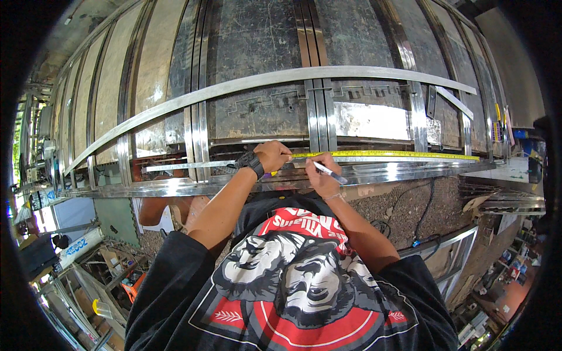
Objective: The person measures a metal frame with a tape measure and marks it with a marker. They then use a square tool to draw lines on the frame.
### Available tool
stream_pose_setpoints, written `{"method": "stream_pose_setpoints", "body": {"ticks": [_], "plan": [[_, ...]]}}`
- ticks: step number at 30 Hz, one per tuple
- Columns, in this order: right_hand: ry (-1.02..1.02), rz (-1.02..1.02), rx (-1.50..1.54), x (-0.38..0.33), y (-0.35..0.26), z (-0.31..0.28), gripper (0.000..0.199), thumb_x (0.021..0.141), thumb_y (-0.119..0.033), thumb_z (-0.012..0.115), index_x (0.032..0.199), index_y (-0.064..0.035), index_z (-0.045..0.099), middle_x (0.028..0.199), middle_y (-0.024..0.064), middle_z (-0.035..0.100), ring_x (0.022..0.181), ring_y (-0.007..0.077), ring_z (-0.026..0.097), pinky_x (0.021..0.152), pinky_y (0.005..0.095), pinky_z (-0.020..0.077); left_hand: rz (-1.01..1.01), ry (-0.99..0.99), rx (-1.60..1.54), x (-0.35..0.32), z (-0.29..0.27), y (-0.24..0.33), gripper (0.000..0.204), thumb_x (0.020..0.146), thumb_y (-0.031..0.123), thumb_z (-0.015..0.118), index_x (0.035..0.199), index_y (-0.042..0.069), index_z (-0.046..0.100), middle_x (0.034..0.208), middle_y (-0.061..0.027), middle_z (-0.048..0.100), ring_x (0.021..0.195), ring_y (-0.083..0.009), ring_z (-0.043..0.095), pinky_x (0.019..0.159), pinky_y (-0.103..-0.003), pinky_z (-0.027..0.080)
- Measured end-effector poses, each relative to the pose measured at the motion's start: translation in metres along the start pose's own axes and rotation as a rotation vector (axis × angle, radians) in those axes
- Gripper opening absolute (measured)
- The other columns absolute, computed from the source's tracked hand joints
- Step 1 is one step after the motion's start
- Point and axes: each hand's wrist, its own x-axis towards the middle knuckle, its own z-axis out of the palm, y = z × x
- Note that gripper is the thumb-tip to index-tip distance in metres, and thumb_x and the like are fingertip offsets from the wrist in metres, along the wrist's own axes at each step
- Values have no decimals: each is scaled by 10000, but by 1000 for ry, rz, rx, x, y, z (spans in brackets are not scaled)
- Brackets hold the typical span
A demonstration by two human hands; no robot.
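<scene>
My left hand (272,155), with a black watch on its wrist, is closed on the case end of a yellow tape measure (398,154). The tape runs to the right along a shiny steel bar (410,168) of a large metal frame. Just right of it, my right hand (321,175) grips a white marker pen (329,172) with its tip down near the tape, close to the left hand. Both forearms come up from my black, red and white printed shirt.
The frame is made of steel rails and dull metal panels (257,76), with a long curved steel strip (234,88) lying across it. Black cables (424,210) lie on gravel ground below right. Tools and boxes (126,275) clutter the lower left.
</scene>
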Motion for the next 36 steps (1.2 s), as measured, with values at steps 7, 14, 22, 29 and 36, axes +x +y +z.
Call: {"method": "stream_pose_setpoints", "body": {"ticks": [7,14,22,29,36], "plan": [[326,134,108,-1,23,-69,161,979,-141,725,1041,-1,674,956,102,715,860,151,668,761,309,535,37,0,3,1,2,-5,296,941,339,725,1119,122,820,986,-157,793,868,-324,752,804,-417,577],[572,92,31,4,18,-110,314,1102,-258,590,1240,17,651,1070,122,724,952,150,659,842,313,544,0,-10,12,-2,-1,2,292,941,360,732,1118,148,825,990,-129,799,886,-321,753,826,-410,578],[400,74,26,-18,-2,-101,270,1092,-178,595,1232,44,658,1050,127,730,942,196,703,814,317,567,35,56,48,-10,2,4,285,953,343,686,1116,152,821,981,-127,794,922,-359,743,842,-458,576],[360,6,-99,-35,21,-134,227,1073,-141,602,1185,42,676,1137,182,722,1045,285,699,935,384,546,165,247,113,-25,10,13,233,933,268,734,1098,124,815,1049,-125,772,996,-328,733,885,-407,571],[360,-40,-132,-38,23,-179,240,1077,-145,591,1226,27,666,1146,172,720,1054,268,697,939,384,544,206,286,64,-26,10,4,204,954,214,716,1103,105,802,979,-115,735,924,-327,710,842,-414,560]]}}
